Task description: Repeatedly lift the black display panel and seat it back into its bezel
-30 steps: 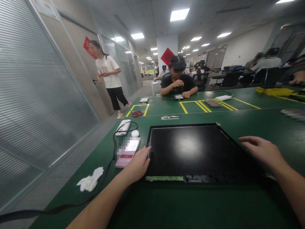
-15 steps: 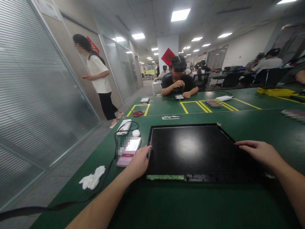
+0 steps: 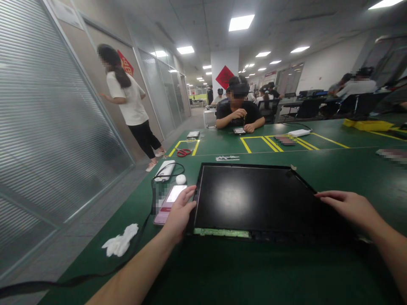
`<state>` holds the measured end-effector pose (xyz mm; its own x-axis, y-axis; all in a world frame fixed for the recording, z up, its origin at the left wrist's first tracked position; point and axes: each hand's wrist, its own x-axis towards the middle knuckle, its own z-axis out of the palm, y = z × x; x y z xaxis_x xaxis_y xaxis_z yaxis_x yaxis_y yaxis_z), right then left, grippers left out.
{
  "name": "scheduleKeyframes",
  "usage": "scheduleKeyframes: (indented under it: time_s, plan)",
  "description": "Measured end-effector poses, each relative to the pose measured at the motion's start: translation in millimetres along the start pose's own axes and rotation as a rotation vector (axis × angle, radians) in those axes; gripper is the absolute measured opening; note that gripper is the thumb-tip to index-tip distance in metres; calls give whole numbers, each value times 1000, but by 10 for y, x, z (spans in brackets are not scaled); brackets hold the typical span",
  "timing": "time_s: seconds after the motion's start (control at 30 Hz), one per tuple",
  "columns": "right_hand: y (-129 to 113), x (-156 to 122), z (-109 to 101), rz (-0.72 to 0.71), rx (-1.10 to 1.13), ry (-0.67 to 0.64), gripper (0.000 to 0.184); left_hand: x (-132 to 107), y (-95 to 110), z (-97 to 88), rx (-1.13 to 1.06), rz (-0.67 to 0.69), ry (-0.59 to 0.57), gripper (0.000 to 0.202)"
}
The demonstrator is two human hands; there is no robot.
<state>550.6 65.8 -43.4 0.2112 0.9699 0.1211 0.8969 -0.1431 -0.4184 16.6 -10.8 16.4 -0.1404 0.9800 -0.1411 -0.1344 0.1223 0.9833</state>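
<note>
A flat black display panel [image 3: 273, 203] lies face up in front of me, with a strip of green circuit board [image 3: 221, 233] bare along its near edge. My left hand [image 3: 179, 214] is at the panel's left edge, thumb and fingers closed about the frame. At the opposite side, my right hand [image 3: 349, 205] pinches the right edge, its fingertips partly hidden behind the frame. Whether the panel is raised off the table is hard to see. Just beyond my left hand lies a phone [image 3: 165, 214] with a lit screen.
On the green table [image 3: 254, 275] are a white power bank [image 3: 165, 170] with a black cable, a round white case [image 3: 181, 179], crumpled tissue [image 3: 121, 240], red-handled scissors [image 3: 183, 153] and small white strips [image 3: 227, 158]. A person [image 3: 240, 106] works opposite; another [image 3: 127, 97] stands left.
The panel's left side has shifted slightly left, and the glare on its screen has slid left. My left hand moved with that edge, thumb now apart from the fingers. The person at left has turned.
</note>
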Motion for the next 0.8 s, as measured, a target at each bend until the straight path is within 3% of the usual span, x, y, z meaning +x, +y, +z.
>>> scheduleKeyframes:
  time_s: [0.27,0.63,0.8]
  plan:
    - [-92,-23,-28,27,-28,-21,38,-10,1,86,-210,-269,116,54]
    - [-24,7,10,12,-26,-32,44,-32,66,82,-228,-227,92,63]
    - [-40,-4,-16,4,-40,-47,42,-58,81,87,-192,-214,20,70]
